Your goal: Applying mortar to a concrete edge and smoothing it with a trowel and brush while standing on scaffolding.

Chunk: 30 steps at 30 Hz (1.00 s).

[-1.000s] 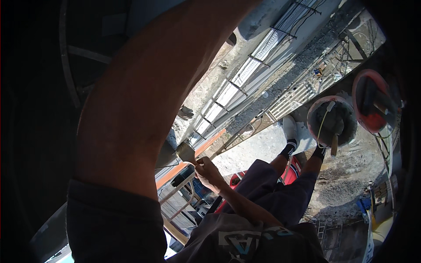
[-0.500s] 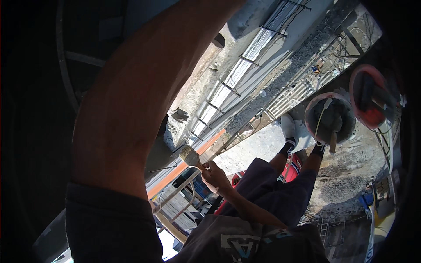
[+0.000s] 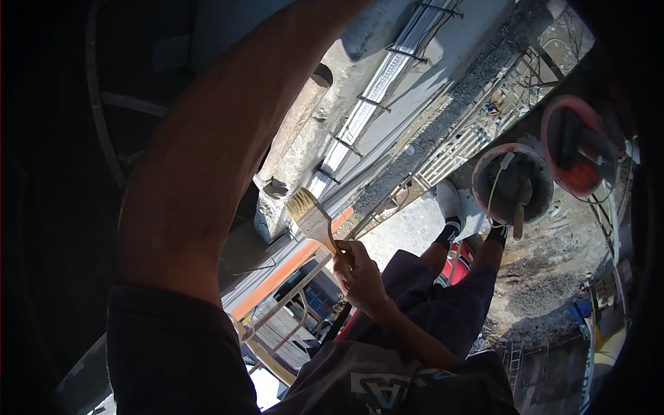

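Several right-hand fingers [image 3: 345,267] curl around a tilted brush [image 3: 316,222]

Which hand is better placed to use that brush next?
Probably the right hand: it holds the brush, with the bristles pointing away from it. The left arm stretches up out of the picture, so the left hand cannot be seen.

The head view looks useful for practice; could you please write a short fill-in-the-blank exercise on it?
The brush is held in the person's ____ hand.
The raised left arm leaves the picture at its ____ edge.
The long strip passing behind the brush is coloured ____.
The reddish-rimmed buckets near the feet number ____.
Missing words: right; top; orange; two.
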Motion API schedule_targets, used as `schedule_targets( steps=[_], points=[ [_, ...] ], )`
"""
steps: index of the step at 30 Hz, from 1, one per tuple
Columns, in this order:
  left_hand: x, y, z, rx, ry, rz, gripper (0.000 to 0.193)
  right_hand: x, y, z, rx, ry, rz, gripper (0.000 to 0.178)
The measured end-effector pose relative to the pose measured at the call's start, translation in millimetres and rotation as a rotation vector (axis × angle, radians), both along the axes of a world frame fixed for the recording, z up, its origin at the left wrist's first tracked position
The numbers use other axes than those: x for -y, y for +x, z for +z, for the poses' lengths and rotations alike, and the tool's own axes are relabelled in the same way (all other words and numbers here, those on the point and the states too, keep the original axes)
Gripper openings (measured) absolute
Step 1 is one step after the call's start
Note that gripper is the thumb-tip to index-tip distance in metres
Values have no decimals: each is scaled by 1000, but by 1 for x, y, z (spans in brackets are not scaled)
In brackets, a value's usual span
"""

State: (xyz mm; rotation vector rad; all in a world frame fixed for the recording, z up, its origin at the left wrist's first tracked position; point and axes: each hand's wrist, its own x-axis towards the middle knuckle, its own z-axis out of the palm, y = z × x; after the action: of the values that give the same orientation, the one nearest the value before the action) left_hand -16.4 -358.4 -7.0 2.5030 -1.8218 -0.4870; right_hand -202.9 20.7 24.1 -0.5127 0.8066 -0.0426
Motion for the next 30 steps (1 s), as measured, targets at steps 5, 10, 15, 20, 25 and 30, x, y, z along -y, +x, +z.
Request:
schedule_targets(
  steps=[5,10,15,20,25,30],
  points=[
    [8,24,-22,348,-209,-179,41,35,-113,-50,-219,-115,-524,23],
    [-6,21,4,-244,-260,375,80,103,-192,-133,-614,-203,-672,28],
    [-2,-8,-16,-262,-266,435,83,187,-284,-219,-897,-428,-685,32],
    [-1,40,-17,-654,-230,375,61,241,-310,-269,-751,-129,-631,34],
    [-2,20,-23,-614,-298,374,52,197,-330,-277,-882,-254,-439,38],
    [-6,36,-24,-635,-365,377,51,183,-334,-252,-862,-331,-123,37]
  ],
)
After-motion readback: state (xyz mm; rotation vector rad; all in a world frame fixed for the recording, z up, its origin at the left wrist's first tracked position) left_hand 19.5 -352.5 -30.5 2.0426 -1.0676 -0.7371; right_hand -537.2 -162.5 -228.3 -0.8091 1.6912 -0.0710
